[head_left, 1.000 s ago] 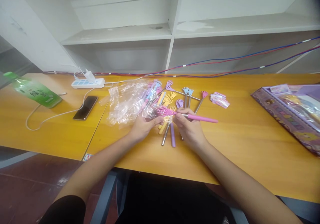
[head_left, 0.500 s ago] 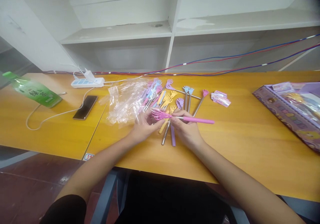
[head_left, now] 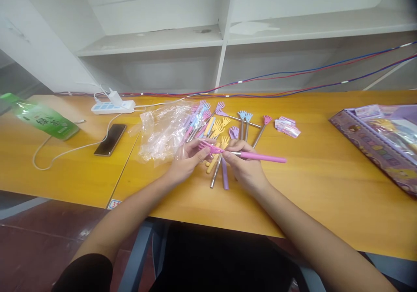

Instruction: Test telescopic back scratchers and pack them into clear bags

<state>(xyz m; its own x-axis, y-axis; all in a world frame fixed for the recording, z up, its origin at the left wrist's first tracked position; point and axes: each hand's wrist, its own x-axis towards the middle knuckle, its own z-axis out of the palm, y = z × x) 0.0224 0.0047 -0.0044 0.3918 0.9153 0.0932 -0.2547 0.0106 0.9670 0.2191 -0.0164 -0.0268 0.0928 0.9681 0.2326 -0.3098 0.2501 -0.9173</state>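
Note:
A pink back scratcher (head_left: 263,157) with a hand-shaped head and a metal shaft lies level across both my hands, above the table. My left hand (head_left: 187,159) is closed around its pink head. With thumb and fingers, my right hand (head_left: 246,166) pinches the metal shaft close to the head; the pink handle sticks out to the right. Beneath and behind my hands are several more back scratchers in yellow, purple, blue and pink, among them a yellow one (head_left: 224,142) and a blue one (head_left: 242,115). Crumpled clear plastic bags (head_left: 159,133) touch the pile's left side.
Small pink packets (head_left: 287,127) lie right of the pile. A purple printed box (head_left: 374,153) with packaged items stands at the right. On the left are a phone (head_left: 110,140), a green bottle (head_left: 48,120) and a white power strip (head_left: 112,107) with a cable. Shelves (head_left: 150,42) rise behind.
The back scratcher and my right hand have shifted slightly to the right. My left fingers now cover more of the pink head, and my left hand has moved slightly left.

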